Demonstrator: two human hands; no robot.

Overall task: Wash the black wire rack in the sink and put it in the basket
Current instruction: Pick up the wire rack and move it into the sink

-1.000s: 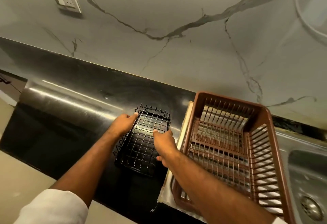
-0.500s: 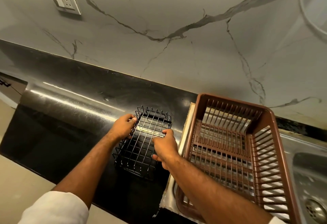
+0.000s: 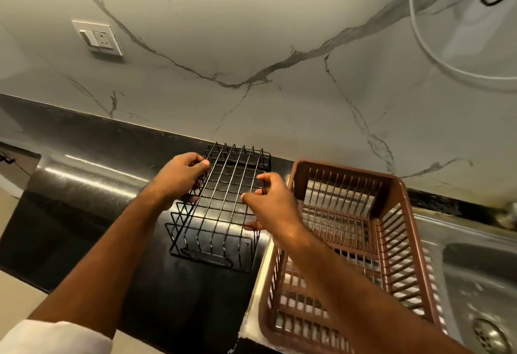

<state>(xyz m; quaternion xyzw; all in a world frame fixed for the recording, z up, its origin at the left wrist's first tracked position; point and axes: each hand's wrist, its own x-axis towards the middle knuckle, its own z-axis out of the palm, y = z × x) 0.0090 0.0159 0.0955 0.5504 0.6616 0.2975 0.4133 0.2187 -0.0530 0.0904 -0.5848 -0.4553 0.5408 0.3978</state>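
Black wire rack point(image 3: 223, 205) sits over the dark counter point(image 3: 84, 213), just left of the brown plastic basket point(image 3: 391, 227), and whether its base touches the counter or has just cleared it is hard to tell. Left hand point(image 3: 179, 177) grips the rack's left side with fingers curled through the wires, while the right hand point(image 3: 268, 202) pinches the top grid near the right edge, thumb tucked under. Basket stands on the steel drainboard, between the rack and the sink bowl point(image 3: 481, 283), whose drain point(image 3: 489, 334) shows at the lower right. Behind everything runs a marbled wall with a switch-and-socket plate point(image 3: 98, 37) at upper left and a white hose point(image 3: 425, 45) looping at upper right. Washing looks not yet begun, so the rack must pass over or around the basket to reach the bowl. Trouble could come there: the prongs along the rack's far end might snag the basket's slatted rim and drag it, and a thin-wire pinch by the right hand could slip once the rack is wet
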